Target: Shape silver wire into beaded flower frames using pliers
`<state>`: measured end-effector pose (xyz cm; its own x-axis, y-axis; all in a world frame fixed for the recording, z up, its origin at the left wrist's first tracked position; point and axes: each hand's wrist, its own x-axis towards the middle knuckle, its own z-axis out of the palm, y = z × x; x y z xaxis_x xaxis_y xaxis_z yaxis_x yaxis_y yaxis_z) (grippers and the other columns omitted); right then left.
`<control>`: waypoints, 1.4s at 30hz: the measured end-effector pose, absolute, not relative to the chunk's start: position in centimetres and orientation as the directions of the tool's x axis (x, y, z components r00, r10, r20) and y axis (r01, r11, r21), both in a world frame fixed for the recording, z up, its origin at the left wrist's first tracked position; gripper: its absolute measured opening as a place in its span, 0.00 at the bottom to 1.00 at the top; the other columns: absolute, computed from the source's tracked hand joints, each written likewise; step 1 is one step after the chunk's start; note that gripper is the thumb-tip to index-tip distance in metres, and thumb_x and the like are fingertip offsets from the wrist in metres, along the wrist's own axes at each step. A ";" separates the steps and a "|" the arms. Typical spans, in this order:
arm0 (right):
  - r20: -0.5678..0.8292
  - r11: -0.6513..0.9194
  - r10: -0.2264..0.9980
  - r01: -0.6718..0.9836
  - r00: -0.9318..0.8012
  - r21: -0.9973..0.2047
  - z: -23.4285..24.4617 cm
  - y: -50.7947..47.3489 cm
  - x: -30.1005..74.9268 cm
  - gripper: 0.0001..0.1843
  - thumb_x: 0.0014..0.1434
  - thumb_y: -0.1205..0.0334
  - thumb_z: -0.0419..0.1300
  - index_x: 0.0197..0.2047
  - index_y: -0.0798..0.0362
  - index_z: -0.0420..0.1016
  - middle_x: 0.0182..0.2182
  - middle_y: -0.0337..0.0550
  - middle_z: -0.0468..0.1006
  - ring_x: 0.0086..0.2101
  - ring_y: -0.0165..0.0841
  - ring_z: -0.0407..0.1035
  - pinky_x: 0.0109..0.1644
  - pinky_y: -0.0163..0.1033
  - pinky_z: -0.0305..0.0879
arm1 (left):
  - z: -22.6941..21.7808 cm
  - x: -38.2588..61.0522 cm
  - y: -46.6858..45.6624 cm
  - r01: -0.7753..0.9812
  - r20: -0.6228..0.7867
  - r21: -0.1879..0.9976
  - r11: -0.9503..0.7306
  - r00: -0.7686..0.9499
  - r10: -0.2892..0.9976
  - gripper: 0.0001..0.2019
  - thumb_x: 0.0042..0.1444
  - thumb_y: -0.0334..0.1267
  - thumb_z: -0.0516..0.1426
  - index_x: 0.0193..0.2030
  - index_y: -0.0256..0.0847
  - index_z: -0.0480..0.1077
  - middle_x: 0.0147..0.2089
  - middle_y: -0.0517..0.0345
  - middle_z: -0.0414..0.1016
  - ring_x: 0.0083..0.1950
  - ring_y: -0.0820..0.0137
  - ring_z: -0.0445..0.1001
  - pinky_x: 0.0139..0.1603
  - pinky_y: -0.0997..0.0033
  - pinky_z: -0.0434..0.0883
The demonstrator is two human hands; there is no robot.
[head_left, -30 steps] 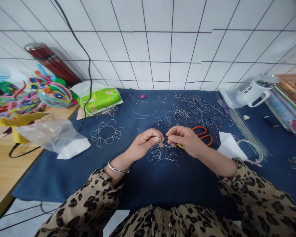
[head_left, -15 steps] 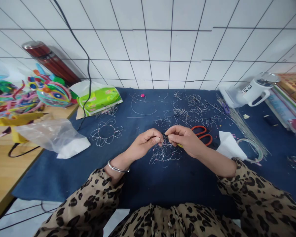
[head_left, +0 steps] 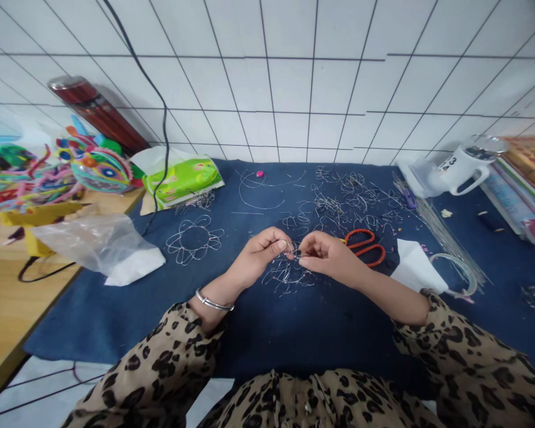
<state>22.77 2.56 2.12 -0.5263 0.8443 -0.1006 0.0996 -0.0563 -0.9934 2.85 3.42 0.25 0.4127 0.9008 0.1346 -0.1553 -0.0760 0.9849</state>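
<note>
My left hand [head_left: 262,254] and my right hand [head_left: 327,257] meet over the middle of a dark blue cloth [head_left: 294,333]. Both pinch a thin silver wire piece [head_left: 289,270] with small pink beads, whose loops hang down onto the cloth between them. The fingers of each hand are pressed together on the wire. A silver bangle [head_left: 211,303] sits on my left wrist. Red-handled scissors [head_left: 363,246] lie just behind my right hand.
A finished wire flower [head_left: 194,239] lies to the left. Several loose wire bits [head_left: 339,202] are scattered at the back. A green tissue pack [head_left: 182,178], a plastic bag [head_left: 93,244], colourful crafts [head_left: 84,169], a white mug [head_left: 461,166], white paper [head_left: 414,264] and a wire bundle [head_left: 446,238] surround them.
Both hands have kept their pinch on the wire piece and shifted slightly left; the wire loops below them have turned a little. Nothing else has moved.
</note>
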 end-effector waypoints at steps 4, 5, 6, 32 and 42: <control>-0.116 -0.022 0.855 0.187 -0.506 -0.982 2.2 2.5 22.8 0.08 0.54 0.57 0.58 0.33 0.52 0.69 0.25 0.35 0.66 0.25 0.25 0.60 0.29 0.34 0.57 | 0.2 2.8 3.4 -0.153 0.133 0.985 -0.077 0.404 0.905 0.08 0.60 0.38 0.54 0.35 0.35 0.67 0.32 0.55 0.71 0.33 0.72 0.70 0.39 0.69 0.67; -0.118 -0.018 0.859 0.201 -0.498 -0.979 2.2 2.5 22.8 0.07 0.54 0.57 0.58 0.33 0.52 0.70 0.24 0.35 0.66 0.25 0.25 0.60 0.29 0.34 0.57 | 0.3 2.8 3.4 -0.148 0.131 0.986 -0.077 0.406 0.905 0.08 0.60 0.38 0.54 0.34 0.35 0.67 0.32 0.56 0.70 0.33 0.72 0.70 0.39 0.70 0.67; -0.119 -0.016 0.865 0.211 -0.488 -0.977 2.2 2.5 22.8 0.07 0.54 0.57 0.58 0.33 0.52 0.70 0.24 0.35 0.67 0.25 0.25 0.60 0.29 0.34 0.57 | 0.3 2.8 3.4 -0.142 0.128 0.987 -0.075 0.411 0.902 0.08 0.60 0.38 0.54 0.34 0.35 0.67 0.32 0.56 0.70 0.33 0.72 0.70 0.39 0.70 0.67; 0.014 0.055 0.834 0.059 -0.551 -0.997 2.2 2.3 22.8 0.13 0.59 0.53 0.55 0.38 0.53 0.74 0.29 0.39 0.71 0.29 0.27 0.64 0.34 0.35 0.61 | 0.4 2.8 3.3 -0.152 0.177 0.980 -0.127 0.383 0.907 0.08 0.61 0.39 0.52 0.35 0.36 0.65 0.33 0.57 0.68 0.32 0.73 0.70 0.37 0.71 0.68; -0.182 -0.250 0.871 -0.092 -0.456 -0.964 0.3 2.5 21.8 0.13 0.57 0.54 0.57 0.42 0.53 0.69 0.33 0.40 0.72 0.28 0.26 0.66 0.28 0.32 0.62 | 1.2 2.8 2.9 -0.129 0.260 0.965 -0.226 0.492 0.831 0.08 0.63 0.36 0.50 0.36 0.35 0.64 0.37 0.57 0.66 0.30 0.77 0.72 0.37 0.70 0.70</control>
<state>21.83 2.46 0.26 -0.4561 0.8711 -0.1822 -0.0920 -0.2498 -0.9639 2.85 2.93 1.19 0.4919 0.8308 0.2604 -0.1290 -0.2263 0.9655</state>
